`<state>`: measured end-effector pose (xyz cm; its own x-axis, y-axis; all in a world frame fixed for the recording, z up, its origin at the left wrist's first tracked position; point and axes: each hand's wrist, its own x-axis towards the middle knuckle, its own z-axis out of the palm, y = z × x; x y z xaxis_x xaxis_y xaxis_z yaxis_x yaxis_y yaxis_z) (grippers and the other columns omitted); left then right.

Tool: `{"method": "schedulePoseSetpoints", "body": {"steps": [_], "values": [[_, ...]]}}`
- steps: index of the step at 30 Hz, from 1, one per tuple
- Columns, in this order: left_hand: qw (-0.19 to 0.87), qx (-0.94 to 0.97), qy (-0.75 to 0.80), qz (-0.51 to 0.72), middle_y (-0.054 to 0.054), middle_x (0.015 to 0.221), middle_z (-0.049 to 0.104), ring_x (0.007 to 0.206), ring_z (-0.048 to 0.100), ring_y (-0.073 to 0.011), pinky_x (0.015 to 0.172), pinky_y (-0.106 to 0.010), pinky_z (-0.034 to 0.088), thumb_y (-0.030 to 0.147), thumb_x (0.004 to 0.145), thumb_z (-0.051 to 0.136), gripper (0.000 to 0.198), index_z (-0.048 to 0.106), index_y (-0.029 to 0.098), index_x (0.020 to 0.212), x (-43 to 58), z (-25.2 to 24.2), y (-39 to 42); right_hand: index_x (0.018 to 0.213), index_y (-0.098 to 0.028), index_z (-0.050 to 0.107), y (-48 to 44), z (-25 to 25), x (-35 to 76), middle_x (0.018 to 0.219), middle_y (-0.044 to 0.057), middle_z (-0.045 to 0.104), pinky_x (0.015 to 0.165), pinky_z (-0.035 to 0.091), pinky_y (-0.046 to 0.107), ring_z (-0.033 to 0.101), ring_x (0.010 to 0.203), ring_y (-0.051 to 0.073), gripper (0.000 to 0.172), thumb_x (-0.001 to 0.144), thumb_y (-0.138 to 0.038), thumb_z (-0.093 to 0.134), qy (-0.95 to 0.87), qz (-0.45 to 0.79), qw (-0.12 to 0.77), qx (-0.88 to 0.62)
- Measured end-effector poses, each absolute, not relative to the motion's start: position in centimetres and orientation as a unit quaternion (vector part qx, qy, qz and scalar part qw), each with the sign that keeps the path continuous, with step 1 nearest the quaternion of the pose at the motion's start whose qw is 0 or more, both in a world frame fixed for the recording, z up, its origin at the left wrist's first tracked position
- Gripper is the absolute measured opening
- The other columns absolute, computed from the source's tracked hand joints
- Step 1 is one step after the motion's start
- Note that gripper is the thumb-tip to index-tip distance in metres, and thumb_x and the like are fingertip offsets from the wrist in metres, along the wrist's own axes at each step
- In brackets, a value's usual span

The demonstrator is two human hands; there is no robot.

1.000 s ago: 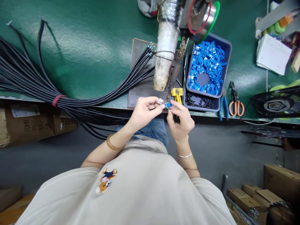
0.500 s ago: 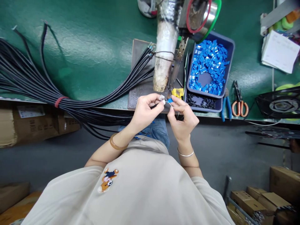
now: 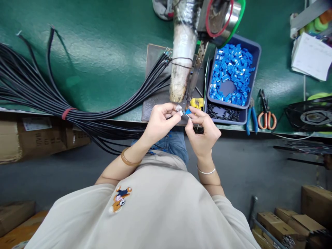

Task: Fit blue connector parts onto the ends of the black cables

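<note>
My left hand (image 3: 162,121) is closed in a pinch at the bench's front edge, with whitish coverings on its fingertips. What it grips is mostly hidden; a small metallic end shows at the fingertips. Facing it, my right hand (image 3: 203,129) pinches a thin silvery solder wire (image 3: 188,116) that points toward the left fingertips. A small blue plastic connector (image 3: 188,111) sits between the two hands, against the right fingertips. Just above them hang a tape-wrapped white tube (image 3: 181,62) and a slim metal rod (image 3: 195,74), possibly a soldering iron.
Black cables (image 3: 103,114), tied with a red band, stretch across the green bench (image 3: 103,45) from the left. Right of my hands are a bin of blue connectors (image 3: 255,69), a lower bin of black parts (image 3: 242,117), blue-handled pliers (image 3: 251,119) and orange-handled pliers (image 3: 267,119). A fan (image 3: 313,114) is far right.
Both hands keep nearly the same pose, the left fingertips shifting very slightly. The view has moved a little, so the surroundings appear slightly displaced to the right.
</note>
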<state>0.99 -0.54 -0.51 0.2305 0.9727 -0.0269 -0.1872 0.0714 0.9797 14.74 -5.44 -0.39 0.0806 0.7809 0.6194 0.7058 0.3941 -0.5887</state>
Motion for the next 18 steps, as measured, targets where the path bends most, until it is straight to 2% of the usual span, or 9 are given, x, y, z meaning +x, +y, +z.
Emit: {"method": "schedulePoseSetpoints", "body": {"steps": [10,18], "values": [[0.598,0.503,0.403,0.476,0.004,0.059,0.058,0.052,0.051,-0.0038,0.053,-0.013,0.045,0.013,0.074,0.065,0.003,0.066,0.013,0.071,1.00,-0.01,-0.57,0.081,-0.023,0.061,-5.50,0.08,14.74,0.110,0.003,0.076,0.083,0.063,0.032,0.076,0.089,0.016,0.011,0.085,-0.013,0.065,-0.684,0.026,0.475,-0.554],[0.636,0.464,0.415,0.457,0.004,0.057,0.057,0.052,0.051,-0.0042,0.052,-0.014,0.045,0.015,0.070,0.070,0.004,0.066,0.013,0.070,0.74,-0.22,-0.49,0.077,-0.023,0.053,-5.59,0.10,14.68,0.110,0.004,0.076,0.079,0.064,0.031,0.076,0.087,0.016,0.015,0.086,-0.014,0.061,-0.694,0.041,0.453,-0.558]]}}
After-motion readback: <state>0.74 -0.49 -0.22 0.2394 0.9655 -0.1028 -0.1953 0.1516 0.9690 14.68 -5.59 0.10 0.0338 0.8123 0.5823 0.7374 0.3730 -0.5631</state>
